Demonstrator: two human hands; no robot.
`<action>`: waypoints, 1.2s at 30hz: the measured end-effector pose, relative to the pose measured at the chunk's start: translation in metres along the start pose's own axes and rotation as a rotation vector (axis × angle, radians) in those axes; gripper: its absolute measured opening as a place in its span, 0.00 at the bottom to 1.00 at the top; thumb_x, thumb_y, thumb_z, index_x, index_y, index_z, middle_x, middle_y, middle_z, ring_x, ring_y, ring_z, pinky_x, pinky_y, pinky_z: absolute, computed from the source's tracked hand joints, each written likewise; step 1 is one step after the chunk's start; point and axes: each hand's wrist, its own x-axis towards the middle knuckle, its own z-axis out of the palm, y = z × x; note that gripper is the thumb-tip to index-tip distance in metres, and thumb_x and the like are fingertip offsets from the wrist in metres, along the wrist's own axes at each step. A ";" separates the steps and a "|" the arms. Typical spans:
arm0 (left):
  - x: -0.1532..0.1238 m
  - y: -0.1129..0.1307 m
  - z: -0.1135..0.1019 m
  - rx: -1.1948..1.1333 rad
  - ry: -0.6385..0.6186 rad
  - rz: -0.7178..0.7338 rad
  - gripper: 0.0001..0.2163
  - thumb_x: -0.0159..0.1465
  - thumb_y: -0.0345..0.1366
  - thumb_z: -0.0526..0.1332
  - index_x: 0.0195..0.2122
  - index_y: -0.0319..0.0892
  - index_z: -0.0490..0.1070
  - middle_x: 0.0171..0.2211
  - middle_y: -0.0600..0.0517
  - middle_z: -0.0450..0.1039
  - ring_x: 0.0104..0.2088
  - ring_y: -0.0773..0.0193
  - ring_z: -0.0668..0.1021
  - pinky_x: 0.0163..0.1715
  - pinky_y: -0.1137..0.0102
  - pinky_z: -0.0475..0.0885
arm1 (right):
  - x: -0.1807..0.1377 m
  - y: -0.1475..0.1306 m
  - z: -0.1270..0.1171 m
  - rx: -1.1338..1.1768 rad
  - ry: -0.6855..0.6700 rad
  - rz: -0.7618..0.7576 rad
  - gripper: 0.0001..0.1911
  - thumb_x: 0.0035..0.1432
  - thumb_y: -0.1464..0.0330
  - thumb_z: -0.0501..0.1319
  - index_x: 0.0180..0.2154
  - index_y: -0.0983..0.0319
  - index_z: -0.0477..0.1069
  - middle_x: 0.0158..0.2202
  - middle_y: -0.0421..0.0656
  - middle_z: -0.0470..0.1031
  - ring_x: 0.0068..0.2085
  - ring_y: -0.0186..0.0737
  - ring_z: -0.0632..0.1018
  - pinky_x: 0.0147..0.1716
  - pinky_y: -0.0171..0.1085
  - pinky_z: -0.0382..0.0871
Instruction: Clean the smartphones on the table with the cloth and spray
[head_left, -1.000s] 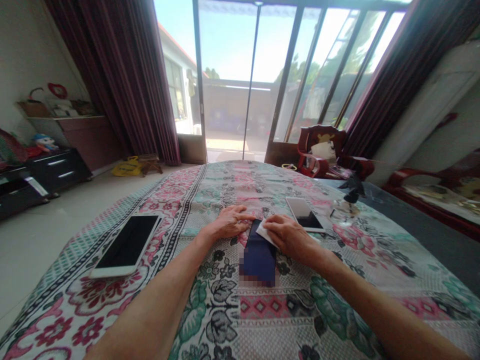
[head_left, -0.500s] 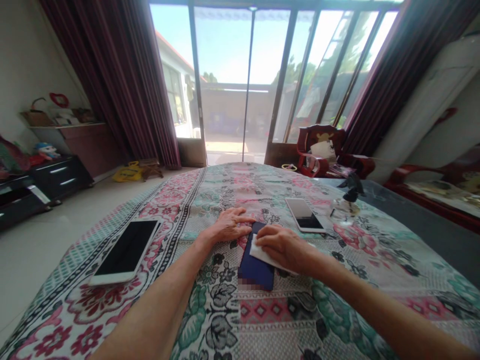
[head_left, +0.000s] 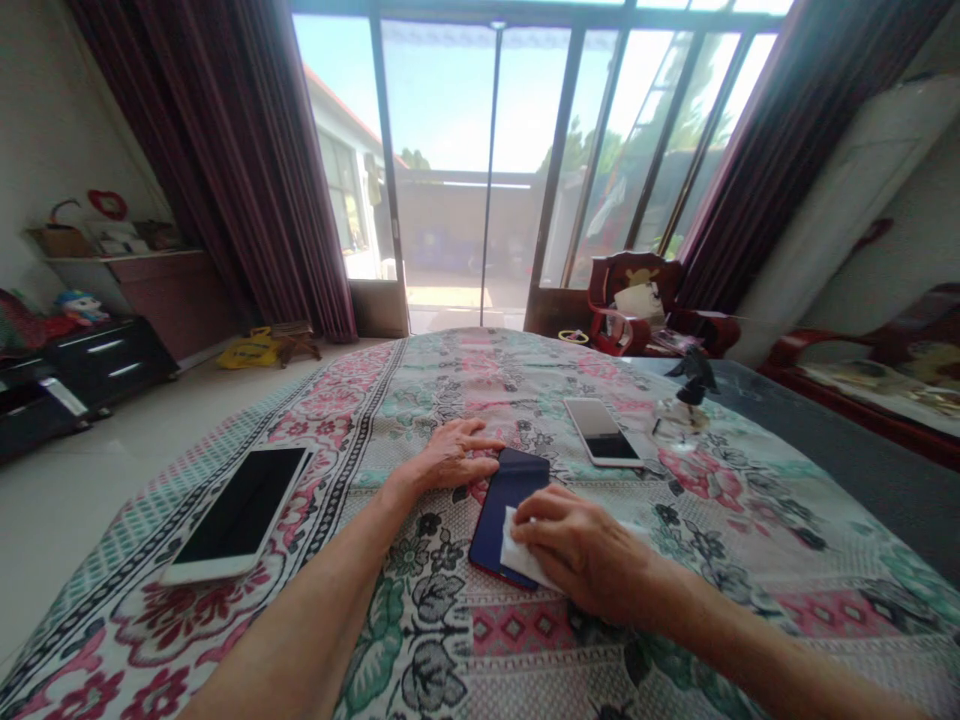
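A dark blue smartphone (head_left: 495,510) with a reddish edge lies flat on the patterned tablecloth in front of me. My right hand (head_left: 581,545) has its fingers closed on a white wipe (head_left: 519,552) and presses it on the phone's near right part. Spread out on the cloth, my left hand (head_left: 454,455) has its fingertips at the phone's far left corner. Part of the wipe is hidden under my right hand.
On the left lies a white tablet (head_left: 238,510) with a dark screen. Beyond my right hand are a white phone (head_left: 602,432) and a clear spray bottle (head_left: 681,415) with a black head. The tablecloth (head_left: 420,400) covers the rounded table. A wooden chair (head_left: 637,290) stands behind.
My right hand has slid the wipe toward me along the phone, baring its far part. My left hand stays nearly in place.
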 end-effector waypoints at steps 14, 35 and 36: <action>-0.001 0.000 0.000 -0.001 0.014 -0.002 0.17 0.65 0.47 0.56 0.55 0.58 0.69 0.64 0.54 0.58 0.64 0.52 0.59 0.63 0.55 0.52 | 0.019 0.052 0.008 -0.082 0.231 0.109 0.12 0.63 0.73 0.54 0.42 0.60 0.75 0.42 0.45 0.75 0.44 0.39 0.72 0.46 0.40 0.68; 0.000 -0.001 0.002 0.002 0.017 -0.004 0.17 0.64 0.45 0.57 0.55 0.58 0.69 0.64 0.55 0.57 0.63 0.52 0.59 0.63 0.55 0.52 | 0.011 0.011 0.013 -0.035 0.158 0.046 0.11 0.62 0.73 0.54 0.40 0.59 0.75 0.42 0.44 0.74 0.43 0.38 0.72 0.44 0.38 0.68; 0.000 -0.002 0.003 0.000 0.016 -0.007 0.17 0.64 0.46 0.57 0.55 0.58 0.68 0.64 0.55 0.57 0.63 0.52 0.59 0.63 0.55 0.52 | 0.012 0.018 0.013 -0.039 0.180 0.062 0.12 0.62 0.72 0.53 0.40 0.59 0.75 0.42 0.44 0.74 0.43 0.39 0.72 0.45 0.39 0.68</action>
